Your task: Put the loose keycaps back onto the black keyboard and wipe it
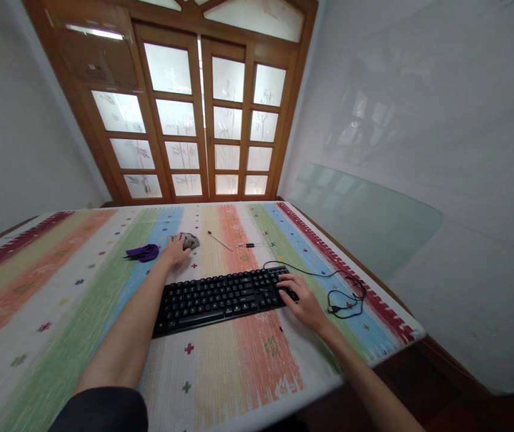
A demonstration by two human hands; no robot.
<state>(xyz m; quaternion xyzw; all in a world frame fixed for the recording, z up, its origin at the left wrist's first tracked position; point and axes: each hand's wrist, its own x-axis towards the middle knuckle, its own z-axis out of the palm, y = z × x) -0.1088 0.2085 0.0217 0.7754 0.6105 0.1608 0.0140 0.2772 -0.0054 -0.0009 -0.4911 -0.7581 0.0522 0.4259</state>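
Observation:
A black keyboard (221,297) lies at a slant on the striped tablecloth, its keys facing up. My right hand (300,297) grips its right end, fingers over the number keys and thumb on the near side. Beyond the keyboard's far left corner, my left hand (176,251) is closed on a crumpled grey cloth (190,241) resting on the table. Part of that cloth is hidden by the fingers. Left of this hand lies a folded purple cloth (143,252).
A thin rod with a dark tip (219,240) and a small black-handled tool (250,245) lie behind the keyboard. Its cable (346,294) coils to the right, ending in a plug. A white wall (463,150) flanks the table's right edge; wooden glazed doors (205,120) stand behind.

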